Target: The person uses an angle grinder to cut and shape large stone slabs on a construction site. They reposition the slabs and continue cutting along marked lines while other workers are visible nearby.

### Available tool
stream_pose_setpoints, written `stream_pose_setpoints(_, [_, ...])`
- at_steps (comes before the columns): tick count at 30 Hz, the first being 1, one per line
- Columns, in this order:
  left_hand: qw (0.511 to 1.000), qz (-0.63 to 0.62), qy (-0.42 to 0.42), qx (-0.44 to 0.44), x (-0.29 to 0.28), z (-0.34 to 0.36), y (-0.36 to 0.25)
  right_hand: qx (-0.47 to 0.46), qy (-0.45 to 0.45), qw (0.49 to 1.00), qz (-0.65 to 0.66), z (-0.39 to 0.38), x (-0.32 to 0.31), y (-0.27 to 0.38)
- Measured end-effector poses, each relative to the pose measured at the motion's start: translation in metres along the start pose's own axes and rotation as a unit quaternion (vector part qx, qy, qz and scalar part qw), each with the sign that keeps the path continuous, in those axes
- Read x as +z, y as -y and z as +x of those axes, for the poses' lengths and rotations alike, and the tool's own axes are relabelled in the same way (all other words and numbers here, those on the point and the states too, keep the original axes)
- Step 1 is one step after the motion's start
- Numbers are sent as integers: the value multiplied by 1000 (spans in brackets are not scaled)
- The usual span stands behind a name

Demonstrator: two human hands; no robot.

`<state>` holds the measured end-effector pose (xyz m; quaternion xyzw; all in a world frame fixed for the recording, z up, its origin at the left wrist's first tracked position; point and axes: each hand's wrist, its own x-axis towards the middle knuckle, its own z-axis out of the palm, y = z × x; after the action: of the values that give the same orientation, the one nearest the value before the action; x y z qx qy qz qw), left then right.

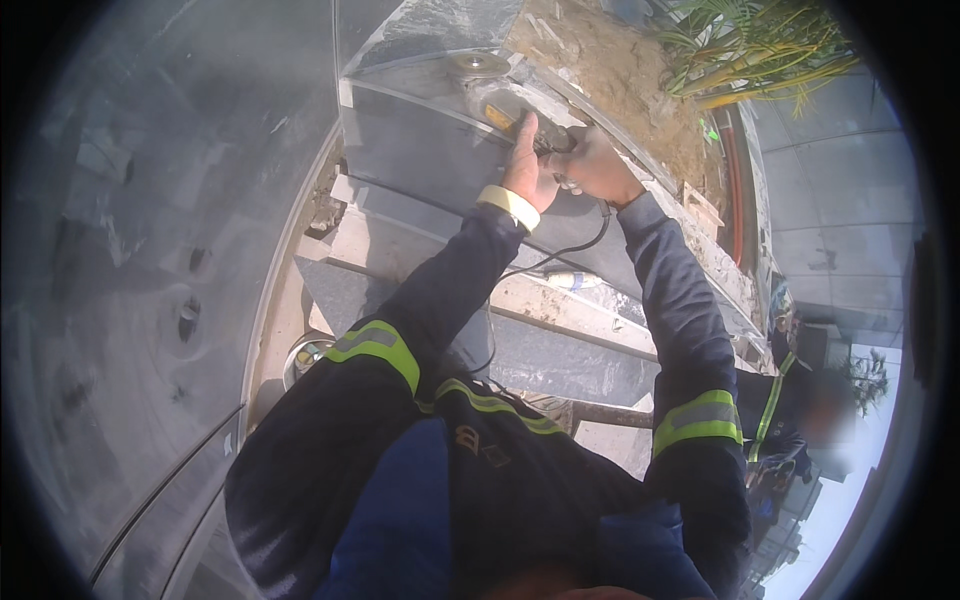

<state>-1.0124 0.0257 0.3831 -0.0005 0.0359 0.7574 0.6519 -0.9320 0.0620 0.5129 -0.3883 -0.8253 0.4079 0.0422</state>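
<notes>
Both of my hands are on a corded angle grinder point(499, 117) with a yellow part, above a dark grey stone slab of the steps. My left hand point(530, 168) wraps round its body, a pale band at the wrist. Close beside it, my right hand point(598, 168) is closed on the rear of the tool; its fingers are partly hidden and blurred. A black cable point(585, 243) hangs from below the right hand and loops back toward my body. Just beyond the tool a round grey disc point(478, 65) shows over the stone; I cannot tell whether it is attached.
Stone steps point(400, 212) descend toward me, with a white-and-blue bottle-like item point(572, 281) on one. A dark panelled wall point(170, 250) rises at left, near a round container point(303, 358). Bare soil point(610, 65) and a palm point(760, 50) lie beyond. Another person point(790, 410) is at right.
</notes>
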Motion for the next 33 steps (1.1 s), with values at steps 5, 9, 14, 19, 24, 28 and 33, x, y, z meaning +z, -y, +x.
stream_pose_setpoints(5, [994, -26, 69, -76, -8, 5, -12, 21, 15, 999, -34, 10, -6, 18])
stream_pose_setpoints(9, [996, -31, -57, -65, 5, 4, 21, 55, -16, 998, -24, -10, -8, 2])
stream_pose_setpoints(14, [993, -18, -18, -117, -2, 9, 45, 115, -68, 991, -12, -35, -12, -4])
stream_pose_setpoints(19, [985, -44, -31, -161, 18, 4, 73, 160, -92, 982, -35, -53, -35, -19])
stream_pose_setpoints(24, [982, -82, 6, -169, 9, 22, 87, 95, -37, 992, -68, -48, -55, -22])
stream_pose_setpoints(28, [993, -22, -43, -108, 24, 8, 66, 55, -51, 993, -94, -41, -45, -28])
stream_pose_setpoints(33, [982, 59, -38, -173, 0, 19, 40, 82, -98, 992, 4, -30, -23, -25])
